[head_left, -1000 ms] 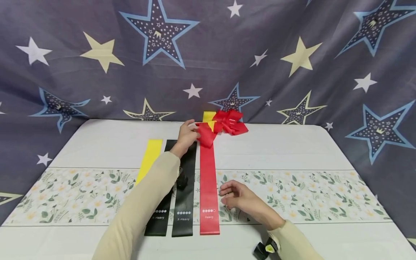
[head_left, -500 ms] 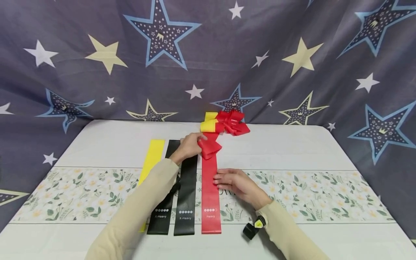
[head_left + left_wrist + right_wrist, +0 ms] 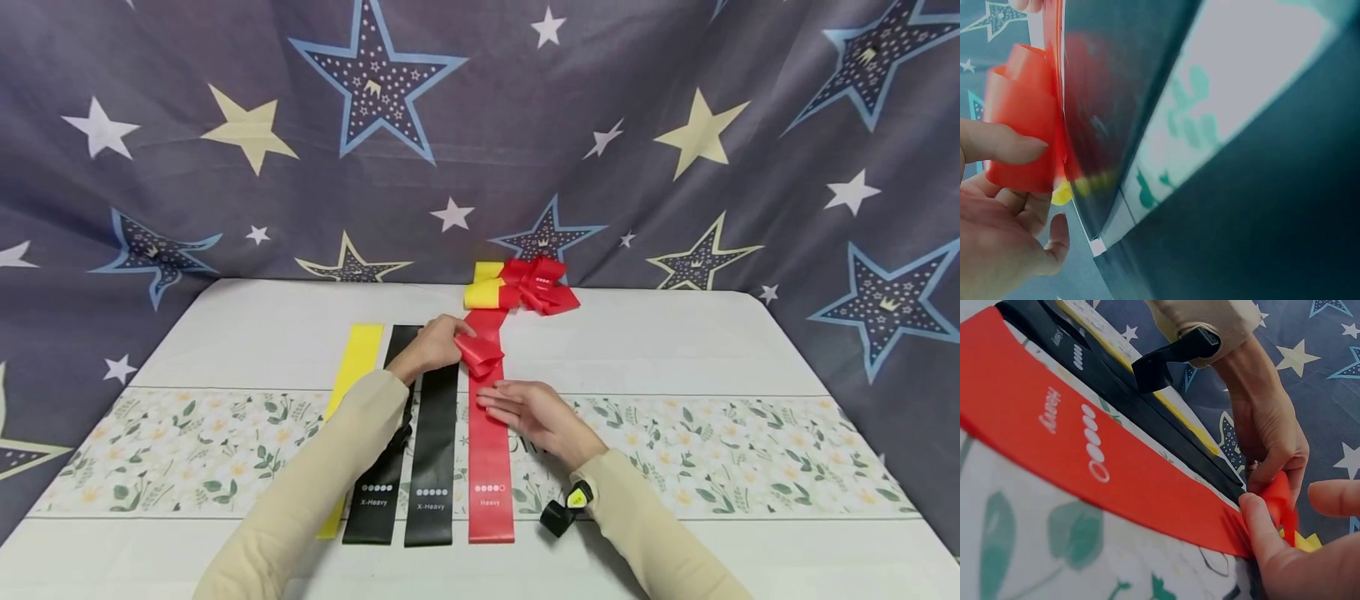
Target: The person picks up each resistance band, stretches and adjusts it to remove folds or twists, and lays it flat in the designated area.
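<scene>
Red band (image 3: 491, 467), R hand (image 3: 538, 415) prob. atop

We're seeing long cream sleeves (image 3: 300, 492); black boxy right-wrist unit (image 3: 557, 518), yellow patch (image 3: 578, 496); black angled left-wrist bracket (image 3: 1163, 366).

In the head view the light was bright, soft and quite even, and the white table (image 3: 660, 342) looked pale almost everywhere. A weak shadow lay beside the right sleeve (image 3: 652, 525), at the lower right of the frame. The dark curtain (image 3: 465, 108) was clear enough, and its stars had clean edges. The left wrist view was dimmer, with a bluish-green tint. At its upper right a pale area was washed out, and the glossy black band (image 3: 1141, 37) at the upper centre carried a blurred red reflection. The right wrist view was also dim; the printed leaves (image 3: 1075, 534) at the lower left were out of focus.
</scene>
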A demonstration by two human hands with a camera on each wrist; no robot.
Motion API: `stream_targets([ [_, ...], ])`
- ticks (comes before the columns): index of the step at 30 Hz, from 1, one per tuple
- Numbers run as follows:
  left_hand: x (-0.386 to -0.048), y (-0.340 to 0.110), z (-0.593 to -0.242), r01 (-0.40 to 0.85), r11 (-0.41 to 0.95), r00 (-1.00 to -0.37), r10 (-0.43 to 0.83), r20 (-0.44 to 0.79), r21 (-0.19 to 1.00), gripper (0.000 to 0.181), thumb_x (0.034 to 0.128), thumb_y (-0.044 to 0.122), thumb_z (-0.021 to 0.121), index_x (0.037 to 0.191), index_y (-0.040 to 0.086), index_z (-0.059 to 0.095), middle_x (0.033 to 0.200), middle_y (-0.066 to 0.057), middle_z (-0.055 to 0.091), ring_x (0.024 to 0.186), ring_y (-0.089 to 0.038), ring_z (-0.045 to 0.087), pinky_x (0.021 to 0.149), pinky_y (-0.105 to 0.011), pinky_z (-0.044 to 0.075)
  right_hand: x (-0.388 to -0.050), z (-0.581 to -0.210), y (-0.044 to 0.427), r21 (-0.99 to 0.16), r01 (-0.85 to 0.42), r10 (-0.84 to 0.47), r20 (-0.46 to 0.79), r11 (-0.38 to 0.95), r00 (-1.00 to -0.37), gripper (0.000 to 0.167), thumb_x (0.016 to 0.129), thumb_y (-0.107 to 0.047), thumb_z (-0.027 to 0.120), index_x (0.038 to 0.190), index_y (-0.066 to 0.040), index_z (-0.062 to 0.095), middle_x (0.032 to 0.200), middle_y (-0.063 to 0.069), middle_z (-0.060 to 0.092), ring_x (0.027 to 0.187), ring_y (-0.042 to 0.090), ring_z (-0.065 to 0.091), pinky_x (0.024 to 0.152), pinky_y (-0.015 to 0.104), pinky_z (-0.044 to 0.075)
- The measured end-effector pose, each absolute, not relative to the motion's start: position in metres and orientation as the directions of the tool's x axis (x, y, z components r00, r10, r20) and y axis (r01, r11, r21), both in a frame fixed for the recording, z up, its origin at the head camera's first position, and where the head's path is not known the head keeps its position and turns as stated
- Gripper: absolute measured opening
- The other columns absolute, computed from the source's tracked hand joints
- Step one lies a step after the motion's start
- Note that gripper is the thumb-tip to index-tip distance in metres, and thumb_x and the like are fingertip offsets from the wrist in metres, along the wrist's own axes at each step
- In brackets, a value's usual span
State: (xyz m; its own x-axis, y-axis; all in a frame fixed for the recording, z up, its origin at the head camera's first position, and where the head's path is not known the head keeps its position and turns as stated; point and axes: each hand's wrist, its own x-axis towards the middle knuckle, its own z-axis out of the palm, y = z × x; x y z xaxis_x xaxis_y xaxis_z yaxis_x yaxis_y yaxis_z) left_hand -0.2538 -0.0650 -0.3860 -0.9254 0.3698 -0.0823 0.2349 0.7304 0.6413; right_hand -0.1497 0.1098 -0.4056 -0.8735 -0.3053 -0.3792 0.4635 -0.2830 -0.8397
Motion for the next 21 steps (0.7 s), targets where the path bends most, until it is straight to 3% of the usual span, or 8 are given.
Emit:
stream_targets([
  [5,-0.252,-0.068,-0.386,0.294,0.727,-0.922,0.386,-0.016,0.620,0.022,0.0762,-0.006,0.055,0.088,0.003,0.071,0.084,-0.009,0.069,0.081,-0.023,0.059,0.078,-0.036,0.036,-0.151,-0.405,0.104,-0.836,0.461,-0.315,-0.370,-0.298,-0.874,0.037,0.097,-0.005,0.040,0.129,0.012,0.040,0.139,0.026,0.048,0.113,0.025,0.062,0.105,0.038,0.041],
  [9,-0.246,-0.068,-0.385,0.392,0.718,-0.898,0.435,0.069,0.576,0.019,0.0708,-0.009,0.054,0.069,0.006,0.065,0.070,-0.007,0.058,0.073,-0.021,0.053,0.073,-0.036,0.030,-0.151,-0.406,0.100,-0.825,0.471,-0.319,-0.375,-0.314,-0.870,0.037,0.097,-0.006,0.039,0.130,0.011,0.041,0.142,0.027,0.043,0.117,0.028,0.060,0.105,0.038,0.040],
  [14,-0.240,-0.072,-0.388,0.460,0.642,-0.871,0.459,0.174,0.613,0.024,0.0664,-0.014,0.050,0.062,0.008,0.060,0.074,-0.007,0.054,0.075,-0.022,0.051,0.070,-0.034,0.027,-0.151,-0.407,0.097,-0.785,0.482,-0.311,-0.381,-0.389,-0.871,0.028,0.099,-0.013,0.042,0.123,0.001,0.044,0.140,0.025,0.047,0.115,0.027,0.060,0.101,0.036,0.044],
  [21,-0.233,-0.079,-0.386,0.477,0.608,-0.864,0.457,0.211,0.635,0.025,0.0673,-0.013,0.053,0.072,0.004,0.071,0.090,-0.011,0.061,0.091,-0.027,0.052,0.076,-0.040,0.037,-0.152,-0.404,0.092,-0.718,0.472,-0.293,-0.371,-0.511,-0.881,0.040,0.101,-0.025,0.040,0.133,-0.001,0.039,0.132,0.017,0.048,0.117,0.028,0.058,0.098,0.033,0.046],
])
